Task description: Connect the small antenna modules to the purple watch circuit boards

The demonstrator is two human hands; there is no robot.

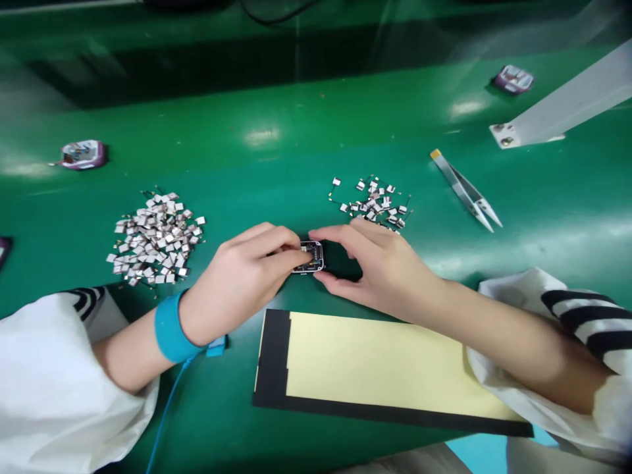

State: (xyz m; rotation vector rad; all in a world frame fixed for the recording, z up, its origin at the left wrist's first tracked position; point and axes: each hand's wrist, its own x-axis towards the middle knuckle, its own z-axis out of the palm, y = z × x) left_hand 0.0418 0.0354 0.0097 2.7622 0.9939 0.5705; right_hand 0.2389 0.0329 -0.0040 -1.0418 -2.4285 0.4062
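A small rounded device housing with an exposed circuit board (316,254) lies on the green table between my hands. My left hand (249,266) is closed in a pinch over its left part, with thumb and fingertips at the board. Whatever is between those fingertips is hidden. My right hand (382,260) steadies the housing from the right, index finger at its far edge and thumb at its near edge. Just beyond my right hand is a loose pile of small silver parts with short dark leads (378,201). A larger pile of similar silver parts (158,240) is left of my left hand.
Tweezers (467,191) lie at the right, near a grey metal bracket (567,99). Purple-edged housings sit at the far left (83,155) and far right (514,79). A yellow sheet on a black board (375,362) lies in front. A blue wrist strap (175,327) trails a cord.
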